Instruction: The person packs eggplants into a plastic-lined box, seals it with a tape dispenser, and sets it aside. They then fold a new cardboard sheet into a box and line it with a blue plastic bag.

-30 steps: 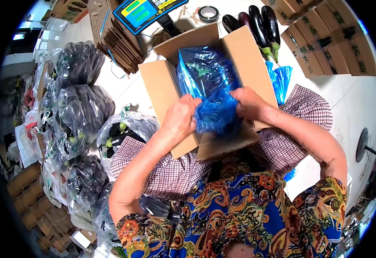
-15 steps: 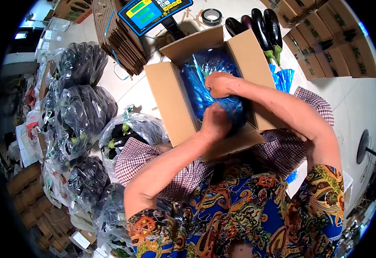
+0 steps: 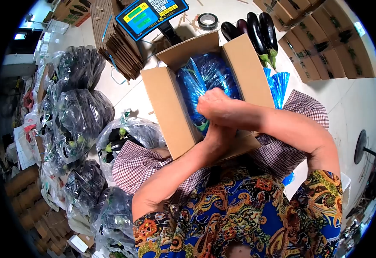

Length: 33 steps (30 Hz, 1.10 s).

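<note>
In the head view, an open cardboard box (image 3: 158, 109) stands between my knees with its flaps spread. A shiny blue plastic bag (image 3: 191, 81) fills it, with dark contents showing through. My right hand (image 3: 216, 105) is closed on the gathered plastic over the middle of the box. Crossed beneath my right wrist, my left hand (image 3: 221, 134) is closed at the bag's near side; its fingers are mostly hidden. Pleats in the plastic run toward both hands.
Several loose eggplants (image 3: 254, 36) lie beyond the box, near blue plastic film (image 3: 279, 88) and a tape roll (image 3: 207, 20). A scale display (image 3: 151, 17) and flattened cartons (image 3: 115, 41) stand behind. Clear bags of eggplants (image 3: 85, 109) line the left; printed cartons (image 3: 325, 47) stand at right.
My hands have come together and crossed, my right hand moving nearer me, over my left. The plastic's folds now draw toward them. The whole view has shifted slightly.
</note>
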### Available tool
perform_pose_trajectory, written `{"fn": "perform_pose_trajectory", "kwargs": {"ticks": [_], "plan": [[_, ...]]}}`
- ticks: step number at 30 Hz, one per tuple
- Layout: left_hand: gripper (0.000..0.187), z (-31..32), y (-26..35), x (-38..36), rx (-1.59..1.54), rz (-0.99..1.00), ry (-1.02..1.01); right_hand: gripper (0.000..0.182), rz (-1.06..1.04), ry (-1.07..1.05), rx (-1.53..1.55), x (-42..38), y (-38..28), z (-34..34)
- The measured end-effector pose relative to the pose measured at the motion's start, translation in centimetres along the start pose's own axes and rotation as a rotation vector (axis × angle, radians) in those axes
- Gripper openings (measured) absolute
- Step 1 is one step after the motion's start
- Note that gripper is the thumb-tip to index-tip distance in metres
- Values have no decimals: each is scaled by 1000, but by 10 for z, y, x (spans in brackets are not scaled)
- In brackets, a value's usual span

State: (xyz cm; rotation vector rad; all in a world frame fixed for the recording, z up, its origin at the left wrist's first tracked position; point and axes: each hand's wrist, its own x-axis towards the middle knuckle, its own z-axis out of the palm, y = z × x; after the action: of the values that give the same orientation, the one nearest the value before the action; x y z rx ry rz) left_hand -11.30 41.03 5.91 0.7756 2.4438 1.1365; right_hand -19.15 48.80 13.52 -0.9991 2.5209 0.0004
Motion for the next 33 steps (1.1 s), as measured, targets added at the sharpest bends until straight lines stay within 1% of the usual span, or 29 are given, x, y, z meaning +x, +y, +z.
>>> {"fn": "perform_pose_trajectory", "kwargs": {"ticks": [1,2,4,6,7,8,9,10,11,12,13,14,16,17,18,20,21,23,24,26,27,29,30,31,32,33], "plan": [[37,-4,6,-2,-11,4,-61,21,-65,-153,-30,12,-3,2],[35,-9,11,-6,-18,10,-139,23,-140,-172,-77,14,-9,8],[30,-34,30,-11,-7,21,-376,20,-237,-91,-72,20,-14,27],[26,-71,52,-13,31,37,-651,19,-218,-111,-116,15,-12,29],[24,-95,62,-12,43,41,-745,20,-207,-126,-137,11,-12,28],[22,-117,71,-10,41,43,-796,19,-178,-171,57,17,-14,46],[21,-137,75,-7,25,33,-777,19,-149,-215,250,30,-18,77],[15,-146,58,-9,-78,300,-405,18,-196,-87,210,19,-22,89],[18,-156,59,7,-96,144,-365,18,-273,166,76,0,-27,91],[21,-166,60,24,-121,-11,-318,19,-309,345,-31,-13,-29,93],[25,-160,53,38,-35,10,-251,20,-337,499,-81,-23,-31,79],[28,-146,44,51,50,31,-184,20,-268,106,-388,-32,-37,65],[33,-106,13,70,119,172,-332,19,-324,361,-262,-25,-33,92],[36,-83,-1,73,238,227,-414,18,-348,488,-197,-22,-31,105],[33,-76,8,75,280,79,-549,18,-344,440,-197,-22,-31,110],[17,-73,18,83,340,55,-622,18,-337,345,-195,-22,-32,120],[12,-73,16,85,360,72,-616,16,-335,251,-285,-35,-32,92],[4,-74,6,84,401,97,-605,15,-431,198,-314,-40,-29,84],[3,-78,-3,80,412,82,-547,15,-476,176,-329,-39,-26,83],[6,-92,-28,64,435,50,-436,12,-459,257,-73,-40,-12,90],[6,-98,-35,54,443,32,-448,12,-448,294,56,-41,-6,93],[6,-102,-43,32,456,7,-469,9,-368,371,-18,-48,3,92],[7,-94,-49,20,502,26,-442,8,-327,405,-59,-51,8,87],[8,-90,-45,14,517,34,-426,10,-272,389,-73,-52,15,77],[9,-84,-42,8,530,42,-411,7,-222,435,20,-47,22,77],[10,-78,-39,1,504,67,-355,6,-171,481,112,-40,32,80]]}}
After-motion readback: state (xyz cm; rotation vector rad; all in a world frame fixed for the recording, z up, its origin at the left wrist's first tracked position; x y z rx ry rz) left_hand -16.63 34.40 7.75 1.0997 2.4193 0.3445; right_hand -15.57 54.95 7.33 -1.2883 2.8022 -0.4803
